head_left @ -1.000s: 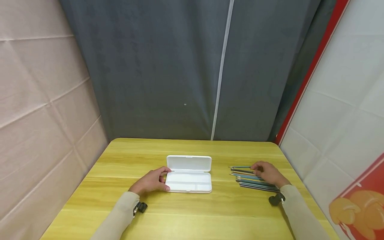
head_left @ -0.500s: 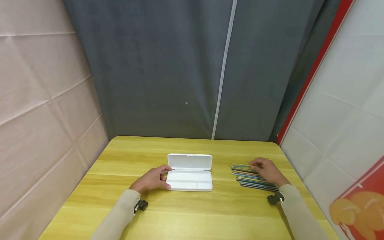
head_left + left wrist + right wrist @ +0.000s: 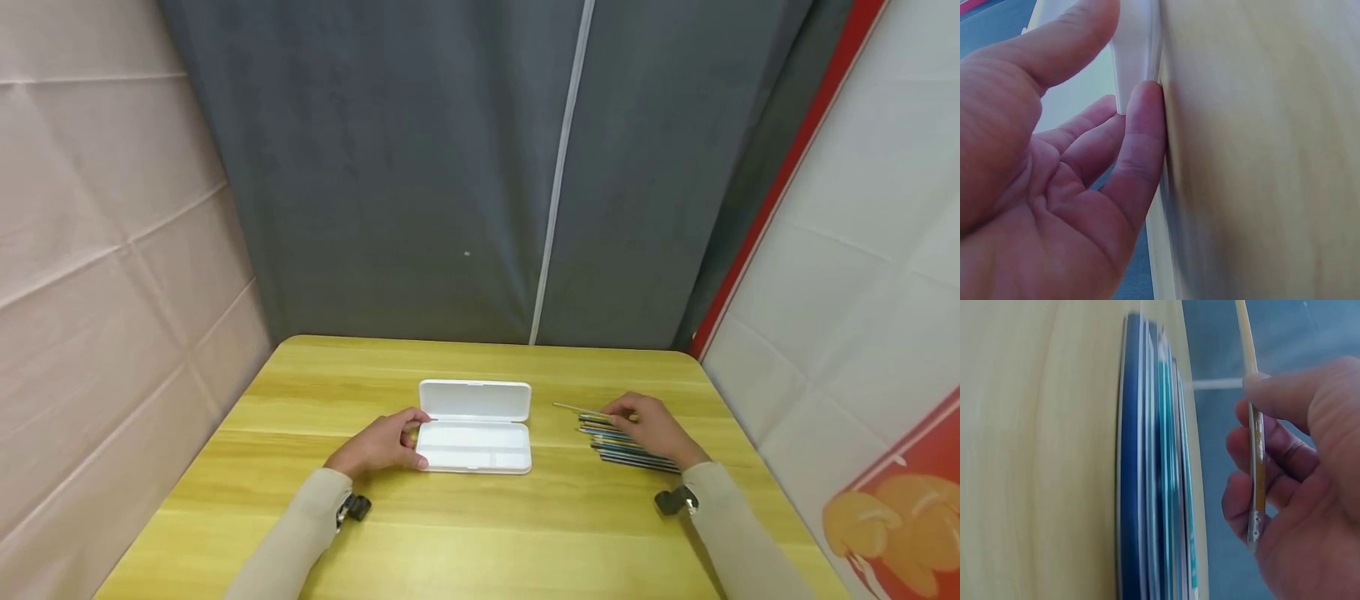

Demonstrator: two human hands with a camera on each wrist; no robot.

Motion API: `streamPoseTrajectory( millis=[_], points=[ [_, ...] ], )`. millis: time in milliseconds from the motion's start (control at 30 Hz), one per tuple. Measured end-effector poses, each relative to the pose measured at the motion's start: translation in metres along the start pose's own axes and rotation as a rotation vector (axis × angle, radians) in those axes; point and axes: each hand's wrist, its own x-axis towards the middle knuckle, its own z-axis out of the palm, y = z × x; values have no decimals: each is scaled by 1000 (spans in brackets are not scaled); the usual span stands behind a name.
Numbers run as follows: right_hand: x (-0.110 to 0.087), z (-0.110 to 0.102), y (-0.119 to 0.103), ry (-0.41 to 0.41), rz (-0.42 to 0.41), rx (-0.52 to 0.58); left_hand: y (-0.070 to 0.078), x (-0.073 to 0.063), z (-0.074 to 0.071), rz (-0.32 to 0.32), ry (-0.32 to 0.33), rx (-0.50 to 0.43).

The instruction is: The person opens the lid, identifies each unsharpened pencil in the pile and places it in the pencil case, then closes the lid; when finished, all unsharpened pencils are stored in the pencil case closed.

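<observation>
Pencil (image 3: 1259, 459) near-crosswise, outer end (image 3: 558, 405) leftward

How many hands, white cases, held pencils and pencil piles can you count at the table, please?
Hands: 2 (left hand, right hand)
White case: 1
Held pencil: 1
Pencil pile: 1 (single pencils not clearly countable)
Total: 5

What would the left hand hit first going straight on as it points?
The white case. The left hand grips its left end, so contact looks immediate, though exact depth is hard to judge.
</observation>
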Motion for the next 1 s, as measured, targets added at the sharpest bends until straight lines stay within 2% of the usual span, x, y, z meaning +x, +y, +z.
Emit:
streamPoseTrajectory(
  millis=[400,633,1000],
  points=[
    [6,8,-32,-94,-10,62,-2,1,2,-12,9,29],
    [14,15,-49,-92,-26,68,-3,1,0,-5,9,17],
    [25,37,-70,-90,-103,73,-4,3,0,8,5,7]
  ],
)
